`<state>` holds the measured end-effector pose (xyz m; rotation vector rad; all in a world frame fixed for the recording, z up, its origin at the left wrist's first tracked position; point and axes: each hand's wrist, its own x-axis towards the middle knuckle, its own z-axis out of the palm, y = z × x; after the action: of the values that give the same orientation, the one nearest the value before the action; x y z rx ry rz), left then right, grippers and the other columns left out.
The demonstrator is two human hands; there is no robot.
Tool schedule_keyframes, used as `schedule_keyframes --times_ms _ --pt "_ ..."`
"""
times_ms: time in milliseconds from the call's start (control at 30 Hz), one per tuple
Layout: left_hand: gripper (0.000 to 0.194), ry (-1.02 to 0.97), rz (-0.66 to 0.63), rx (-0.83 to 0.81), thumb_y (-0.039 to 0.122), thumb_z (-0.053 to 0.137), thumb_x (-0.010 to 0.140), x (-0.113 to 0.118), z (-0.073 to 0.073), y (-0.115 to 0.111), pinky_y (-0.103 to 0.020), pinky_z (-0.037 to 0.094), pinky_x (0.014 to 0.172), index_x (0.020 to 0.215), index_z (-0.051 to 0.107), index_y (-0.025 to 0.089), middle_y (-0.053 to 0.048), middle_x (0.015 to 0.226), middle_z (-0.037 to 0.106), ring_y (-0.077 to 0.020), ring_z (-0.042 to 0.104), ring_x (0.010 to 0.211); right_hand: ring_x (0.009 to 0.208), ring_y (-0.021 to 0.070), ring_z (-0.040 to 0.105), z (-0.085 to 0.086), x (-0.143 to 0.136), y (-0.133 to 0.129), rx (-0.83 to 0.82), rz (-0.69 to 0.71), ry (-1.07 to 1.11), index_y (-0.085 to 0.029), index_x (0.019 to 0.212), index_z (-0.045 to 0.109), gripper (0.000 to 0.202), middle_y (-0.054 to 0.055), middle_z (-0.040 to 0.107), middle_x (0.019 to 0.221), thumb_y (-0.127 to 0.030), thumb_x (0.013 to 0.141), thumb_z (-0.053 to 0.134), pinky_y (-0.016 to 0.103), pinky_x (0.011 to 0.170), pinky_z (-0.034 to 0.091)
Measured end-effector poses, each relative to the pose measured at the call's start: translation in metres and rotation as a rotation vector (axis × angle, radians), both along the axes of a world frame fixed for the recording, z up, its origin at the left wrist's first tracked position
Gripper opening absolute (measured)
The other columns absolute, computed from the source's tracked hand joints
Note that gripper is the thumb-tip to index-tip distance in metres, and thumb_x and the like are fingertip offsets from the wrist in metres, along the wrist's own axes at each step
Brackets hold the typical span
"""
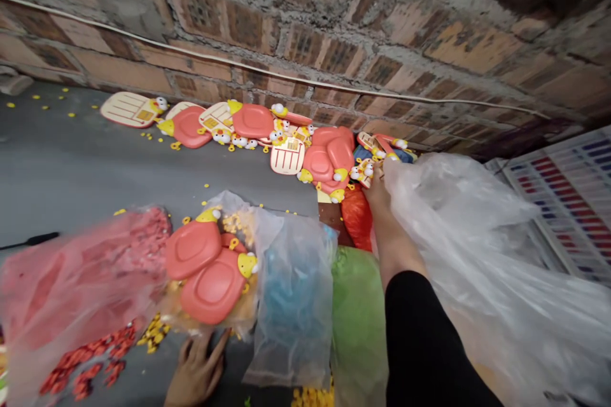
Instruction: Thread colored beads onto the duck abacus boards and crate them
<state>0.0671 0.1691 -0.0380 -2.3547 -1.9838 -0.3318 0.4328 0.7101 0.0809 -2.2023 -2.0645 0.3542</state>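
My left hand (199,369) lies on the grey table, fingers spread, holding nothing. Just beyond its fingertips, two coral-coloured oval toys (212,286) with yellow heads rest on a clear bag of yellow-orange pieces. My right arm stretches forward to the far right of the table. There my right hand (377,186) touches a group of similar toys (363,170) with white bulging eyes; its fingers are mostly hidden, so a grip cannot be made out. Left of it is a heap of coral toys (329,159), some turned to cream striped backs.
A brick wall (305,38) closes off the back. Bags of pink (86,261), blue (296,292) and green (358,318) pieces cover the front. Loose red pieces (90,356) lie lower left. A large clear plastic bag (468,254) and a white crate (568,191) stand right.
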Motion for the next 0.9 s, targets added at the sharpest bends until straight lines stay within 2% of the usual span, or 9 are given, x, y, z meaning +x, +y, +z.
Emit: schedule_keyframes --times_ms 133,233,333,433,533,633,700,800,900 --pt "0.042 0.026 -0.017 -0.013 0.021 0.054 0.077 0.0 0.006 0.003 -0.039 0.029 0.099 0.115 0.068 0.03 -0.009 0.106 0.07 -0.0236 0.059 0.104 0.126 0.0352 0.047 -0.005 0.007 0.01 0.002 -0.045 -0.038 -0.023 0.153 0.003 0.096 0.018 0.032 0.151 -0.024 0.078 0.064 0.041 0.094 0.046" --pt "0.043 0.031 -0.006 -0.048 0.02 0.052 0.077 0.003 0.012 0.006 -0.039 0.029 0.099 0.116 0.068 0.03 -0.008 0.106 0.07 -0.0231 0.059 0.103 0.126 0.0351 0.048 -0.001 0.018 0.012 0.033 -0.016 -0.028 -0.02 0.152 -0.003 0.101 0.018 0.032 0.15 -0.029 0.077 0.064 0.042 0.093 0.047" --pt "0.038 -0.011 0.036 -0.05 0.024 0.051 0.08 0.007 0.015 0.009 -0.039 0.029 0.099 0.113 0.069 0.029 -0.009 0.106 0.07 -0.0233 0.06 0.102 0.118 0.0361 0.054 0.013 0.028 0.01 0.093 -0.038 -0.048 -0.019 0.152 0.0 0.101 0.02 0.04 0.144 -0.033 0.076 0.064 0.044 0.088 0.049" --pt "0.035 -0.073 0.092 -0.035 0.03 0.05 0.083 0.012 0.014 0.009 -0.041 0.029 0.1 0.111 0.071 0.028 -0.011 0.104 0.07 -0.024 0.06 0.1 0.107 0.0383 0.059 0.03 0.033 0.006 0.124 -0.13 -0.083 -0.015 0.15 0.005 0.101 0.023 0.051 0.132 -0.038 0.073 0.066 0.048 0.083 0.049" --pt "0.038 -0.106 0.119 -0.031 0.033 0.049 0.084 0.014 0.011 0.007 -0.042 0.028 0.102 0.116 0.069 0.029 -0.011 0.107 0.068 -0.0247 0.058 0.103 0.102 0.0388 0.061 0.045 0.031 -0.005 0.168 -0.222 -0.047 -0.011 0.147 0.011 0.101 0.025 0.056 0.124 -0.044 0.071 0.067 0.049 0.08 0.05" --pt "0.04 -0.102 0.104 -0.055 0.035 0.051 0.084 0.013 0.01 0.006 -0.04 0.028 0.102 0.121 0.065 0.031 -0.01 0.108 0.068 -0.0236 0.057 0.104 0.1 0.0379 0.063 0.054 0.026 -0.029 0.193 -0.272 0.011 -0.012 0.144 0.018 0.099 0.022 0.059 0.119 -0.049 0.068 0.069 0.046 0.078 0.052" --pt "0.039 -0.096 0.087 -0.065 0.034 0.051 0.084 0.011 0.013 0.007 -0.038 0.028 0.101 0.12 0.065 0.031 -0.009 0.107 0.068 -0.0228 0.057 0.102 0.099 0.0373 0.064 0.058 0.02 -0.052 0.187 -0.252 0.032 -0.014 0.143 0.021 0.097 0.019 0.061 0.117 -0.049 0.066 0.07 0.046 0.078 0.053" --pt "0.037 -0.091 0.076 -0.058 0.032 0.051 0.084 0.011 0.018 0.011 -0.039 0.029 0.099 0.116 0.069 0.029 -0.01 0.105 0.068 -0.0232 0.057 0.099 0.112 0.0364 0.059 0.063 0.003 -0.096 0.255 -0.062 0.081 -0.013 0.143 0.02 0.097 0.02 0.057 0.125 -0.049 0.066 0.067 0.047 0.088 0.052" --pt "0.036 -0.082 0.071 -0.037 0.03 0.049 0.083 0.011 0.022 0.015 -0.04 0.031 0.096 0.111 0.071 0.027 -0.011 0.102 0.069 -0.0237 0.057 0.097 0.123 0.0353 0.051 0.061 -0.037 -0.149 0.351 0.218 0.19 -0.015 0.143 0.019 0.094 0.02 0.05 0.135 -0.054 0.068 0.061 0.051 0.099 0.047"
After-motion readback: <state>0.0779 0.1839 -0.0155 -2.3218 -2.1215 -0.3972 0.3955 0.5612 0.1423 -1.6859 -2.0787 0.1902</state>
